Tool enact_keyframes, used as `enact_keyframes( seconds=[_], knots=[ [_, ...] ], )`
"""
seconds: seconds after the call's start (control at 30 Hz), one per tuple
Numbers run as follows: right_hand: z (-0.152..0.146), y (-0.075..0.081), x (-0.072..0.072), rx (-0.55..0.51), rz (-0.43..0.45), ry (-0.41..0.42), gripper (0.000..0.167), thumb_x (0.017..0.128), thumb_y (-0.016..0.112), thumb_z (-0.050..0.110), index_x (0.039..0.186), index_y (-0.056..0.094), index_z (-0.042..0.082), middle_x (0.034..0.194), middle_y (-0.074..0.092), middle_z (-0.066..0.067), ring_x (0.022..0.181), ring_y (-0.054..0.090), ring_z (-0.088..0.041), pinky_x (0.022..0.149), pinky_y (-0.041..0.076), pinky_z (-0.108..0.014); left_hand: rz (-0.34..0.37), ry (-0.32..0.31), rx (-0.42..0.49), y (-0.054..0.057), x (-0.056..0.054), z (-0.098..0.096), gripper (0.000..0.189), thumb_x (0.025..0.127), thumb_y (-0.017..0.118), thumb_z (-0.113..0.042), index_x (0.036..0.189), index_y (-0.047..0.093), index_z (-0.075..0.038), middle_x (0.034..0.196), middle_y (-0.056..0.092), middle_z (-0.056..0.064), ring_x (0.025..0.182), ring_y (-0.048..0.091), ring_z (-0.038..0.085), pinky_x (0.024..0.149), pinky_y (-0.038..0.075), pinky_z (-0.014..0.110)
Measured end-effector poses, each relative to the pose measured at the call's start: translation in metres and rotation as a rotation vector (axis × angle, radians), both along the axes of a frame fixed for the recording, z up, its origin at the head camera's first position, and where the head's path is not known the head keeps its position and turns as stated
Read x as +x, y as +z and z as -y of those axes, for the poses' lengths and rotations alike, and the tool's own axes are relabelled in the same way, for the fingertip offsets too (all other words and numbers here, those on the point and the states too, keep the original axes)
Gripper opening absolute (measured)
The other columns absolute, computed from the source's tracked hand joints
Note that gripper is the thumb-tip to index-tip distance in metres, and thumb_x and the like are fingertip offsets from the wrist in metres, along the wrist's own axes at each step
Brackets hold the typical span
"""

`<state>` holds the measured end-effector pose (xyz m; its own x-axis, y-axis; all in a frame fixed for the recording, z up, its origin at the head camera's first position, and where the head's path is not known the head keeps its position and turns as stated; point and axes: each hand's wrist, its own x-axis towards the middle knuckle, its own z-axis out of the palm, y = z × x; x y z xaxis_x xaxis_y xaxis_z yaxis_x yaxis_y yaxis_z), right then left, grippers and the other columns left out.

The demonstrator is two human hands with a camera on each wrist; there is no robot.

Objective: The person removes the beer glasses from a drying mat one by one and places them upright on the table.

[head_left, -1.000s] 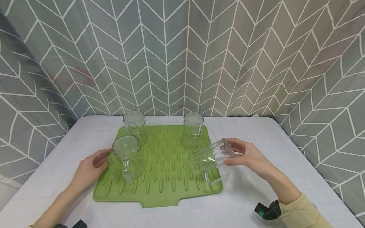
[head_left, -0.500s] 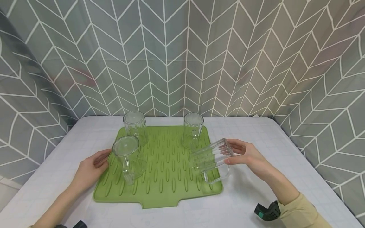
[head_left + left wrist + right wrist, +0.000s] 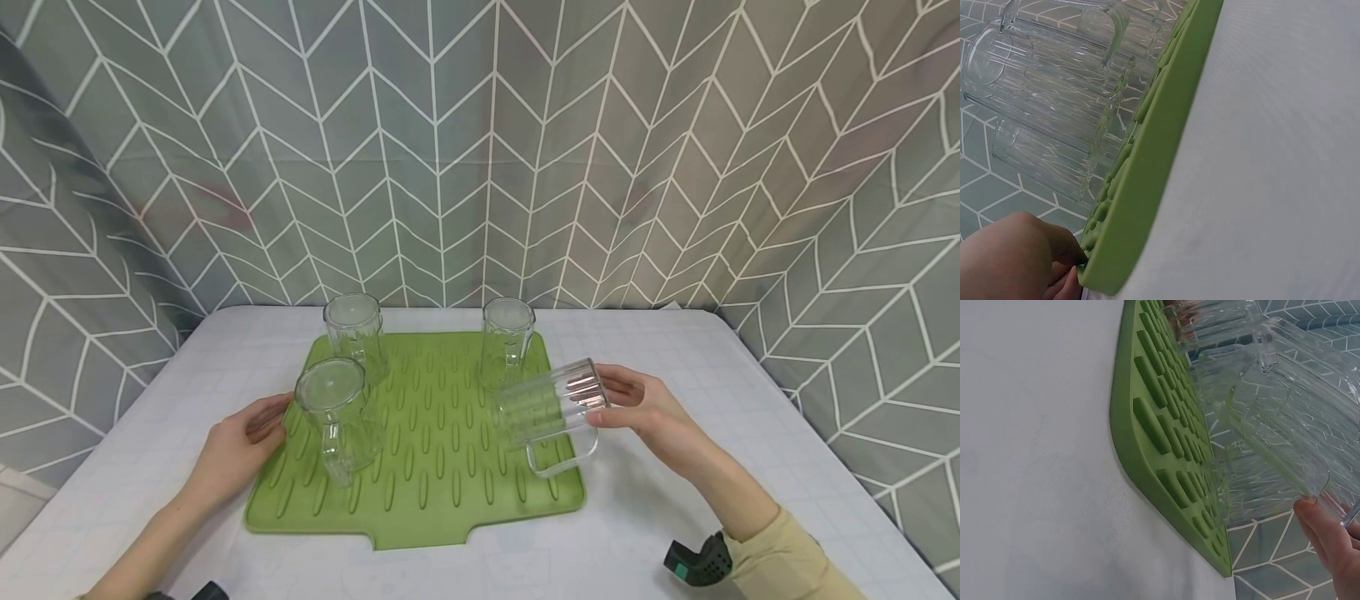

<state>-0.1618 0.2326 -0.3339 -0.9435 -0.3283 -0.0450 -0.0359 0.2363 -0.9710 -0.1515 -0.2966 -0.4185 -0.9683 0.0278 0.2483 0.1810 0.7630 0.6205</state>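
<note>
My right hand (image 3: 645, 408) grips a clear glass mug (image 3: 536, 408) by its right end, with thumb and fingers on either side. The mug lies tipped nearly on its side above the right part of the green drying mat (image 3: 435, 500), its handle pointing down toward me. In the right wrist view the fingertips (image 3: 1313, 515) press on the mug's end. My left hand (image 3: 236, 442) pinches the mat's left edge, beside another glass mug (image 3: 333, 417) standing on the mat. The left wrist view shows that thumb and finger at the mat's rim, partly hidden by the hand's back.
Two more glass mugs stand on the mat's far side, a back left mug (image 3: 356, 333) and a back right mug (image 3: 508, 342). The held mug overlaps the latter in the head view. A white cloth (image 3: 675, 342) covers the table, and a patterned grey curtain (image 3: 465, 150) hangs behind.
The held mug has turned in my right hand's grip, its gripped end facing away more and its handle shifting slightly up and left. My left hand and the standing mugs have stayed put.
</note>
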Motion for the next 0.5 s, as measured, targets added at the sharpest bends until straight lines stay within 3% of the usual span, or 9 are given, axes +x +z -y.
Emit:
enact_keyframes(
  seconds=[0.1, 0.2, 0.5],
  knots=[
    [0.0014, 0.0008, 0.0008, -0.027, -0.002, -0.005, 0.076, 0.085, 0.074, 0.013, 0.148, 0.036, -0.005, 0.147, 0.047, -0.025, 0.128, 0.055, -0.018, 0.100, 0.048, -0.021, 0.002, 0.001, 0.000, 0.0005, 0.0003, -0.0003, 0.043, 0.097, 0.060, -0.008, 0.139, 0.054, 0.003, 0.133, 0.060, 0.028, 0.113, 0.065, 0.043, 0.081, 0.042, -0.005],
    [0.0026, 0.0017, 0.0020, -0.055, 0.001, -0.001, 0.075, 0.086, 0.073, 0.012, 0.149, 0.035, -0.006, 0.147, 0.047, -0.025, 0.123, 0.058, -0.011, 0.099, 0.048, -0.017, -0.003, 0.000, -0.001, 0.0006, 0.0005, -0.0003, 0.043, 0.097, 0.060, -0.008, 0.138, 0.054, 0.003, 0.133, 0.060, 0.028, 0.112, 0.065, 0.042, 0.081, 0.041, -0.005],
    [0.0065, 0.0033, 0.0049, -0.122, 0.003, 0.021, 0.073, 0.088, 0.070, 0.010, 0.149, 0.033, -0.007, 0.140, 0.054, -0.021, 0.118, 0.063, -0.013, 0.100, 0.049, -0.020, -0.018, -0.003, -0.001, 0.0005, 0.0013, -0.0008, 0.043, 0.097, 0.061, -0.008, 0.137, 0.054, 0.003, 0.131, 0.061, 0.028, 0.112, 0.066, 0.042, 0.081, 0.040, -0.006]
  ],
)
